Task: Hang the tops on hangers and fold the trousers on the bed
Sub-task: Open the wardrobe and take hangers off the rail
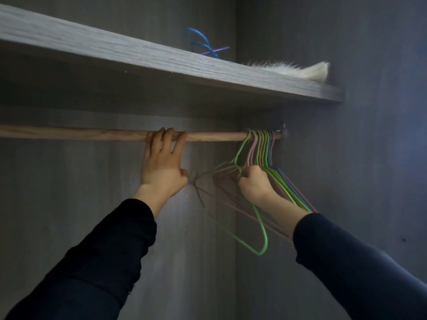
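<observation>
The rod is held by the left grip. The hangers are pinched by the right grip; tangled ones could be pulled down together.

The left hand hooks its fingers over the wooden rod near centre; at four o'clock the right hand grips hangers bunched at the rod's three o'clock end.
</observation>
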